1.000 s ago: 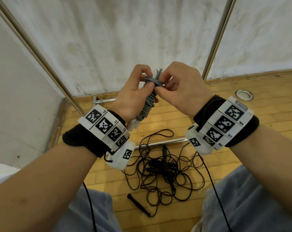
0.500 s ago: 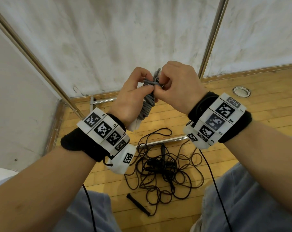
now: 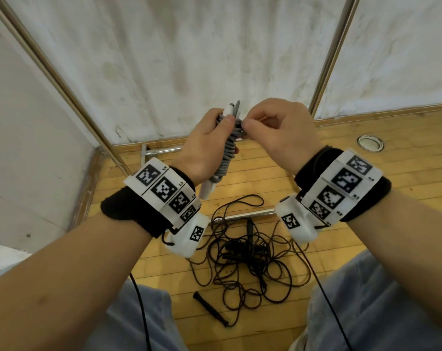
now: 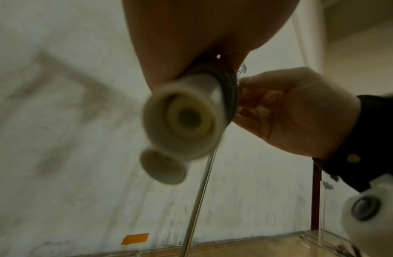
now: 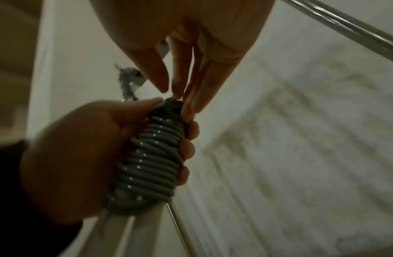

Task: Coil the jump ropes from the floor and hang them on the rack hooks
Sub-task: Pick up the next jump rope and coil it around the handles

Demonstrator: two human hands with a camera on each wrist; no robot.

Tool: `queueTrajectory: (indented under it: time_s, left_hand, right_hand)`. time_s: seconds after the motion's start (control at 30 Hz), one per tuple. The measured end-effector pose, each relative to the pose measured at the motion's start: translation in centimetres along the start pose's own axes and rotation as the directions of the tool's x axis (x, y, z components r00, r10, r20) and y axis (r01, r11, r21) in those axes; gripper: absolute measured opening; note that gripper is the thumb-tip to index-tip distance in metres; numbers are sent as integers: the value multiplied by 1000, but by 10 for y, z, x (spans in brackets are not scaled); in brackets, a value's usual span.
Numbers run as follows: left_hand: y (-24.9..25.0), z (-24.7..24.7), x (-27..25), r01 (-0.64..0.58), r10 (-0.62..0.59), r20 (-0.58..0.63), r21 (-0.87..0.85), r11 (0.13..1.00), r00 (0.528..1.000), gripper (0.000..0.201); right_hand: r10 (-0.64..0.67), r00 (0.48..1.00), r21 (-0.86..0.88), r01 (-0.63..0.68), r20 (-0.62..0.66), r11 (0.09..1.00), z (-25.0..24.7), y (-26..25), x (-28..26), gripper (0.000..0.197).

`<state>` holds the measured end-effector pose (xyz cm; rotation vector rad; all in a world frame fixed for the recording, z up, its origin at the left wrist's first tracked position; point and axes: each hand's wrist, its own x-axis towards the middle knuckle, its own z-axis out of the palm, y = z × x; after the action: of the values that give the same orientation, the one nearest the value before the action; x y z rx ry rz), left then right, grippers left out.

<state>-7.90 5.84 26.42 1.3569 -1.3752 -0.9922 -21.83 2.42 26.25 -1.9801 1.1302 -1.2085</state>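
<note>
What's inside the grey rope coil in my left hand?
Two white handles stick out below the grey rope coil gripped by the left hand. Their wrapped middle is hidden.

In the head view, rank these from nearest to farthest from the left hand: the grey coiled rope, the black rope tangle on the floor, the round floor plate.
1. Grey coiled rope: gripped in the left hand itself.
2. Black rope tangle: on the floor below the hands, between the knees.
3. Round floor plate: set in the floor far to the right, beyond the right hand.
</note>
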Motion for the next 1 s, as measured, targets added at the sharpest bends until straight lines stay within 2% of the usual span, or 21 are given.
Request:
queueTrajectory:
  time_s: [0.07,0.1,0.3,0.37,0.43,0.6,0.7,0.77,0.83,0.9,1.0]
  left_hand:
    - [0,-1,0,-14,14,-13,32,999,1000,19]
    - [0,-1,-1,-17,18,-20,42,999,1000,19]
    - [-2,0,-4,-14,15,-15,60,998,1000,22]
    - [-1,2,-3,-25,25,-3,63,998,1000,23]
    - [1,3,-3,-51,52,-7,60,997,999,23]
    - [3,6,-2,-74,76,-40,53,996,996,23]
    - [-1,6,0,-116,123,-59,98,988,991,19]
    - [-6,4,-1,-158,172,-67,184,970,983,12]
    - [-12,2,-1,-189,214,-60,283,940,975,8]
    - [-17,-1,-1,-208,238,-44,354,912,970,9]
    - [-20,-5,0,-242,280,-37,407,881,959,12]
  right_hand:
    - [119,993,77,-121,28,990,1,-1,2,7]
    - [135,990,83,-138,44,987,2,-2,3,9]
    - [105,985,40,-111,137,993,-1,-6,3,14]
    - [138,976,53,-149,166,987,-4,-6,5,13]
    - [187,960,143,-219,207,965,-6,-5,9,15]
    - [343,915,442,-403,213,801,-4,-1,9,20]
    - [399,891,580,-447,218,681,-1,-2,8,16]
    - [375,888,590,-458,266,665,1,-3,3,8]
    - [357,882,541,-470,307,697,5,-3,-3,11]
    - [372,871,503,-490,321,712,7,-3,-4,12]
    - [396,856,527,-517,333,674,6,-4,3,9]
